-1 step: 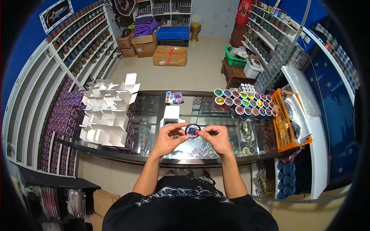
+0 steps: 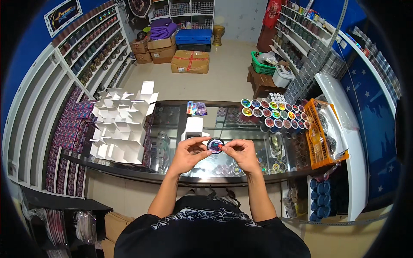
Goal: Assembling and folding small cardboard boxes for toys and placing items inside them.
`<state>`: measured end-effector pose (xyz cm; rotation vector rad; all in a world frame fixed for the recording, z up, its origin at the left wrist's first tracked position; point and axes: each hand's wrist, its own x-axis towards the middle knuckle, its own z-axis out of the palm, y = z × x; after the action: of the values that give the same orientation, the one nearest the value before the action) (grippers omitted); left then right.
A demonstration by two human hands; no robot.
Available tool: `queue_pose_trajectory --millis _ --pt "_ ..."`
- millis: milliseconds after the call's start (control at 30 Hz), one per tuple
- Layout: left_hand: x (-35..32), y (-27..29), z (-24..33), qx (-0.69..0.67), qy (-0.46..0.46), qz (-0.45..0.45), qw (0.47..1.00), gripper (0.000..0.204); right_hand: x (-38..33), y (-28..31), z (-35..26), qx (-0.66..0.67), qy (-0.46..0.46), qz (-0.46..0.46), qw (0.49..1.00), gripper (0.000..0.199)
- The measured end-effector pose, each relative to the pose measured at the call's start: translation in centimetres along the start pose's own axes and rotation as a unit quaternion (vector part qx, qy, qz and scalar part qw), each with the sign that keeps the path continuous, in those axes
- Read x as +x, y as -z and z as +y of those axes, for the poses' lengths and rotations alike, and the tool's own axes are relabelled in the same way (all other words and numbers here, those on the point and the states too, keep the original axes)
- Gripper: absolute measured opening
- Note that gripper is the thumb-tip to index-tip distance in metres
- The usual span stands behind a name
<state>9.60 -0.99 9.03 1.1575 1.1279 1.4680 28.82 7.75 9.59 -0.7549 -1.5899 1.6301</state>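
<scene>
While both hands meet above glass counter, left hand and right hand pinch small round black tin between fingertips, white box just behind, colourful-lidded tins further right.

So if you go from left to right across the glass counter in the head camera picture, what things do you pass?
White folded boxes → left hand → small round tin → right hand → colourful round tins → orange basket.
</scene>
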Motion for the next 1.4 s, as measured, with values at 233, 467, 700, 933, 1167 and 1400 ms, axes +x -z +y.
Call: queue_pose_trajectory --millis 233,467,700,933,1167,1400 --pt "-2.3 6.0 0.2 -0.014 -0.005 -0.003 1.000 0.043 0.5 -5.4 0.9 0.006 0.007 -0.026 1.000 0.009" --pt "-3.5 8.5 0.2 -0.043 -0.001 -0.011 0.999 0.038 0.8 -8.3 1.4 0.006 -0.004 0.012 1.000 0.009" --pt "-4.2 8.6 0.7 0.015 -0.073 0.019 0.997 0.037 0.9 -9.2 1.5 0.010 -0.008 -0.004 1.000 0.009" --pt "-3.2 8.0 1.9 0.303 -0.297 0.069 0.903 0.032 0.6 -7.8 1.2 0.035 -0.052 -0.043 0.997 0.010" --pt "-1.6 6.4 2.7 0.413 -0.356 0.051 0.837 0.024 0.8 -5.3 0.8 0.071 -0.072 -0.037 0.994 0.010" --pt "-1.1 3.7 1.7 0.357 -0.284 0.088 0.886 0.019 0.7 -2.3 0.6 0.157 -0.058 -0.070 0.983 0.011"
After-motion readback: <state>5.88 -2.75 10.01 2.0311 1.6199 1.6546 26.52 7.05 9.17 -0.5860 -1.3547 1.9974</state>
